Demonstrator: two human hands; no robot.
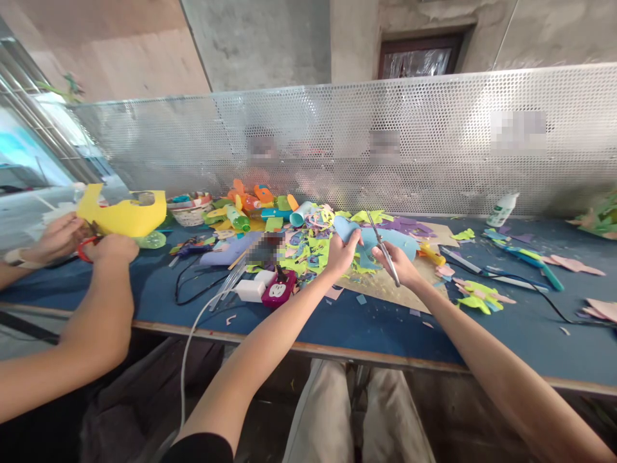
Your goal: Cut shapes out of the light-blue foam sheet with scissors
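Observation:
My left hand pinches a light blue piece of paper or foam sheet between thumb and fingers, above the scrap-covered table. My right hand is closed around silver scissors, seen nearly edge-on, blades pointing up and away. The blades are just right of the blue piece; whether they touch it I cannot tell. A larger blue sheet shows behind my right hand. Beneath both hands lie yellow-green and blue scraps and a tan board.
At left a co-worker's hands hold a yellow sheet and red-handled scissors. A magenta power strip with white plugs and cable sits near the front edge. A glue gun, white bottle and basket stand around. Perforated metal panel behind.

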